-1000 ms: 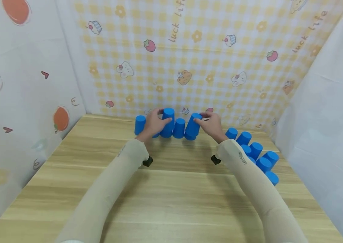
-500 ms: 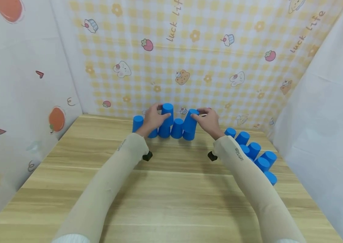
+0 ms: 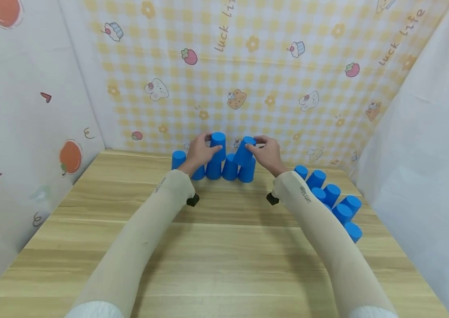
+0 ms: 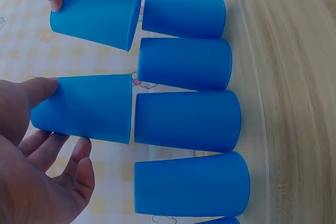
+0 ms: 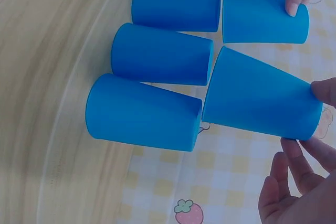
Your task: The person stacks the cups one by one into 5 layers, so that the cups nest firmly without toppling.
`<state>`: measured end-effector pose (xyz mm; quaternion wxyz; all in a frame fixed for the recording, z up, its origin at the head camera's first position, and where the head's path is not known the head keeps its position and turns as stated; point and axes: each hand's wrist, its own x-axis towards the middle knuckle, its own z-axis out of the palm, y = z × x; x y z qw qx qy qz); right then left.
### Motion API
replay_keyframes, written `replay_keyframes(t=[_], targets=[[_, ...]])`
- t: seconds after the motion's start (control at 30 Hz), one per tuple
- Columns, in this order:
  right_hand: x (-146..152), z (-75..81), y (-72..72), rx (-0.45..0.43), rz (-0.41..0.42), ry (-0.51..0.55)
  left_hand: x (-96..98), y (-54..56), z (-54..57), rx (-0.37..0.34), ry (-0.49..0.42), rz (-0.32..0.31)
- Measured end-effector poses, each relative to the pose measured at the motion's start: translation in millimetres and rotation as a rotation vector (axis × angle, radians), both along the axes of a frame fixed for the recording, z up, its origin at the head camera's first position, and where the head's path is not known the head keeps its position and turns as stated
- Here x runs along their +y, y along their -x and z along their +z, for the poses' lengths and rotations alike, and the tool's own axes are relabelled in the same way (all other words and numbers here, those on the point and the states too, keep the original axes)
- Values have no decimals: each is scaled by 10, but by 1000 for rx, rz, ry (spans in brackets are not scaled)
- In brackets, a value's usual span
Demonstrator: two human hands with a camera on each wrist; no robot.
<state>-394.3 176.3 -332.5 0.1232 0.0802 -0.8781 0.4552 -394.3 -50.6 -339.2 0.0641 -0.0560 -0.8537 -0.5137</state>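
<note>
Blue upside-down cups stand in a row at the back of the table, among them a left-end cup and a right-end cup. My left hand pinches a blue cup near its narrow top, nearly upright just above the row. In my right hand, thumb and fingertips grip another blue cup, whose base leans right. Its rim is at the tops of the right-end cups; I cannot tell whether it touches. My left forearm hides part of the row.
More upside-down blue cups stand grouped on the right side of the wooden table, beside my right forearm. A patterned cloth hangs directly behind the row, and white cloths flank the table.
Both hands have lifted their cups, baring more of the row's cups underneath. The right hand's cup has also shifted left, towards the other. The head view has moved slightly.
</note>
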Motion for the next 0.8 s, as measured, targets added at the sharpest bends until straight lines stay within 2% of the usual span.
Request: replay_keyframes(t=[0.33, 0.6, 0.8], targets=[[-45, -17, 71, 7, 8, 15, 55, 70, -30, 13, 11, -6], [-83, -7, 79, 36, 23, 4, 47, 87, -29, 0, 16, -2], [-84, -10, 112, 16, 8, -5, 64, 98, -23, -1, 15, -15]])
